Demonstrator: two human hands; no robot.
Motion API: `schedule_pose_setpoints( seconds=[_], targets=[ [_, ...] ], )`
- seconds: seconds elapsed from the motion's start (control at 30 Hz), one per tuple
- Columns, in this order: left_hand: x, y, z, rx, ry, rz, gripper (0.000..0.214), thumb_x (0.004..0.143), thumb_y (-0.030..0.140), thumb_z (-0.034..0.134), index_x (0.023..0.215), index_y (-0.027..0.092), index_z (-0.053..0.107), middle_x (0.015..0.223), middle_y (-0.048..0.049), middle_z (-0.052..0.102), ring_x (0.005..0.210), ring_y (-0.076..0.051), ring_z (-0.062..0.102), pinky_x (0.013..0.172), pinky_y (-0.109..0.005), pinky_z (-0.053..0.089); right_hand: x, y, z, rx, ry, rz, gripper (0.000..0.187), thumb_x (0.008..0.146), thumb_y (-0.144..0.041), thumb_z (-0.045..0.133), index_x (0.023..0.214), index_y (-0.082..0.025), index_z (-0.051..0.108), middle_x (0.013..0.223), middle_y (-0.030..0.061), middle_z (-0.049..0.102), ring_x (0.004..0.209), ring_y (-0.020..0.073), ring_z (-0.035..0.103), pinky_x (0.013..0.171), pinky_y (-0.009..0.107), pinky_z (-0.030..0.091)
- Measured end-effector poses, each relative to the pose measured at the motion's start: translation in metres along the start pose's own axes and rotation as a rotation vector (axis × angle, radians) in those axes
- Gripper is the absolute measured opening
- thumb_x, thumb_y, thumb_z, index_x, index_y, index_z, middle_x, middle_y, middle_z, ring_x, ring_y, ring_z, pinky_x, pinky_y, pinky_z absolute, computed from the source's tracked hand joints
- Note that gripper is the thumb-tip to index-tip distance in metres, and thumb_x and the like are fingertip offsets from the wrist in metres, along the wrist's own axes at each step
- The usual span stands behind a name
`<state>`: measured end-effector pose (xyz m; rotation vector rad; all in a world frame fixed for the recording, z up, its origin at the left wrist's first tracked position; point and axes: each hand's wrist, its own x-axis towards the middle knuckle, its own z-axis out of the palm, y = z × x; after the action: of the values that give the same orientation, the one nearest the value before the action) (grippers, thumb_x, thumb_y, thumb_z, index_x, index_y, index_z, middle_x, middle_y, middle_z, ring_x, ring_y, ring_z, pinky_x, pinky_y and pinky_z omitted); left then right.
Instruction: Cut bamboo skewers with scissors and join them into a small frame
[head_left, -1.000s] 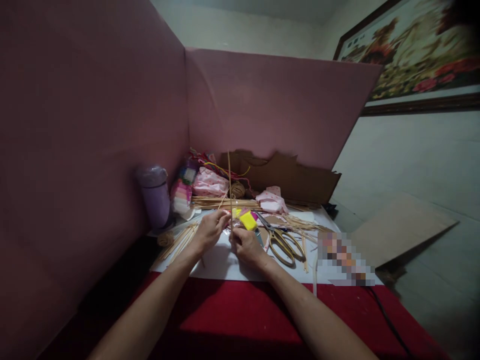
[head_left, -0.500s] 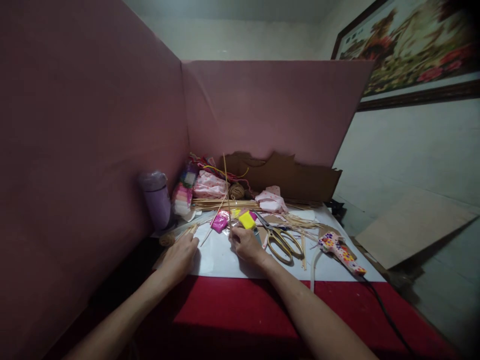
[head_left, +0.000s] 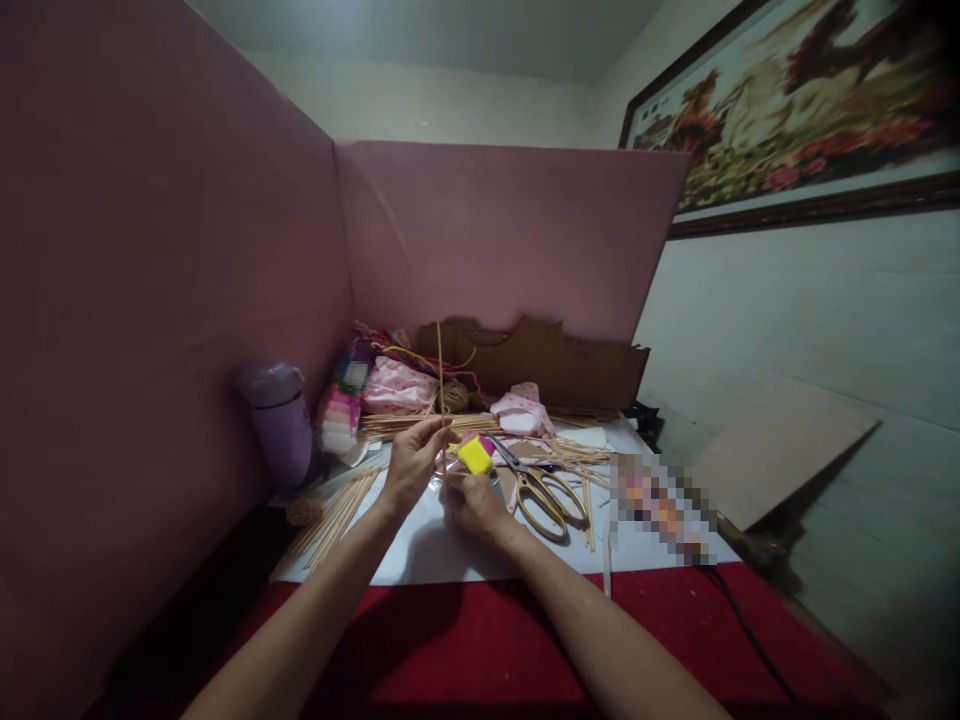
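A thin wooden stick (head_left: 440,365) stands nearly upright in front of me. My right hand (head_left: 476,508) is closed around its lower part, just above the white sheet. Higher up, the fingers of my left hand (head_left: 414,462) pinch the same stick. A yellow packet (head_left: 475,455) lies directly behind my right hand, with a bit of magenta wrapping beside it. To the right rest large scissors (head_left: 546,500) with gold handles. Several loose sticks (head_left: 343,515) are spread on the sheet to the left of my left hand.
A purple cup (head_left: 281,430) stands at the left by the pink partition (head_left: 495,240). Behind my hands are a bundle of sticks (head_left: 487,424), a twine ball (head_left: 453,395), pink cloth (head_left: 401,387) and torn cardboard (head_left: 592,368). A blurred-out object (head_left: 660,505) with a black cord lies right.
My left hand has left the loose sticks at the left and moved right and up onto the upright stick. My right hand still holds that stick. The whole view has shifted slightly.
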<state>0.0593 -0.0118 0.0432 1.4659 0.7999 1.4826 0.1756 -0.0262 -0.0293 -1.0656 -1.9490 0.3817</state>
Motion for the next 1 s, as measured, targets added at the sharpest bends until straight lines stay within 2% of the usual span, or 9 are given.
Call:
schedule_pose_setpoints(
  seconds=[0.1,0.2,0.3,0.43,0.63,0.73,0.8,0.93,1.0],
  targets=[
    [0.003,-0.002,0.003,-0.092,0.036,-0.043,0.037,0.066,0.040,0.069,0.089,0.011,0.065,0.065,-0.0057,0.068,0.053,-0.012,0.058,0.045,-0.020,0.038,0.001,-0.002,-0.002,0.033,-0.016,0.010,0.019,0.058,0.002,0.047,0.056,-0.017,0.051,0.058,-0.0022,0.051,0.055,0.0099,0.044,0.053,0.019,0.034],
    [-0.001,-0.006,0.001,-0.159,0.004,-0.116,0.040,0.065,0.041,0.071,0.089,0.010,0.066,0.063,-0.0060,0.069,0.045,-0.009,0.053,0.040,-0.018,0.031,0.001,-0.004,-0.004,0.046,-0.023,0.018,0.019,0.058,0.002,0.046,0.054,-0.017,0.047,0.058,-0.0020,0.051,0.056,0.0103,0.044,0.053,0.020,0.034],
    [-0.007,-0.012,-0.002,-0.141,-0.022,-0.131,0.032,0.063,0.039,0.072,0.075,0.010,0.068,0.058,-0.0052,0.067,0.044,-0.009,0.052,0.041,-0.019,0.034,0.001,-0.005,-0.005,0.043,-0.037,0.000,0.020,0.060,0.002,0.046,0.055,-0.017,0.046,0.059,-0.0015,0.052,0.057,0.0107,0.045,0.054,0.020,0.034],
    [-0.011,-0.018,-0.004,-0.129,0.022,-0.067,0.024,0.068,0.037,0.069,0.071,0.013,0.068,0.059,-0.0030,0.067,0.051,-0.011,0.057,0.051,-0.022,0.044,-0.001,-0.006,-0.002,0.000,-0.020,-0.005,0.020,0.061,0.002,0.046,0.055,-0.017,0.047,0.057,-0.0013,0.051,0.056,0.0107,0.044,0.052,0.020,0.033],
    [-0.013,-0.022,-0.007,-0.049,0.003,-0.015,0.023,0.071,0.037,0.065,0.071,0.014,0.068,0.054,-0.0008,0.064,0.043,-0.008,0.050,0.042,-0.019,0.037,-0.003,-0.003,-0.002,-0.015,-0.041,0.022,0.020,0.063,0.002,0.047,0.058,-0.016,0.053,0.057,-0.0015,0.054,0.055,0.0106,0.046,0.052,0.019,0.034],
    [-0.013,-0.024,-0.007,-0.052,-0.023,-0.012,0.024,0.070,0.037,0.066,0.070,0.014,0.067,0.053,-0.0004,0.062,0.045,-0.009,0.051,0.043,-0.019,0.038,-0.002,0.000,-0.007,0.039,-0.095,0.029,0.019,0.071,-0.003,0.048,0.065,-0.017,0.060,0.060,-0.0013,0.059,0.057,0.0108,0.050,0.055,0.020,0.037],
    [-0.012,-0.024,-0.007,-0.054,-0.025,-0.006,0.023,0.069,0.037,0.066,0.068,0.014,0.067,0.053,-0.0004,0.062,0.045,-0.008,0.051,0.043,-0.019,0.039,-0.001,0.003,-0.009,0.074,-0.083,0.015,0.019,0.075,-0.007,0.049,0.068,-0.017,0.062,0.063,-0.0008,0.061,0.059,0.0113,0.052,0.058,0.020,0.039],
    [-0.011,-0.023,-0.008,-0.048,-0.009,-0.013,0.023,0.069,0.036,0.066,0.066,0.013,0.066,0.053,-0.0006,0.062,0.043,-0.008,0.049,0.042,-0.019,0.037,0.000,0.005,-0.005,0.115,-0.007,-0.012,0.012,0.071,-0.009,0.058,0.062,-0.016,0.060,0.065,-0.0002,0.060,0.061,0.0115,0.052,0.058,0.021,0.039],
    [-0.012,-0.021,-0.007,-0.043,-0.017,-0.013,0.023,0.070,0.035,0.065,0.065,0.013,0.066,0.053,-0.0010,0.062,0.043,-0.008,0.049,0.042,-0.019,0.037,0.000,0.005,-0.003,0.114,-0.003,0.005,0.014,0.069,-0.009,0.060,0.056,-0.016,0.058,0.060,-0.0011,0.058,0.059,0.0112,0.051,0.057,0.020,0.038]
  ],
)
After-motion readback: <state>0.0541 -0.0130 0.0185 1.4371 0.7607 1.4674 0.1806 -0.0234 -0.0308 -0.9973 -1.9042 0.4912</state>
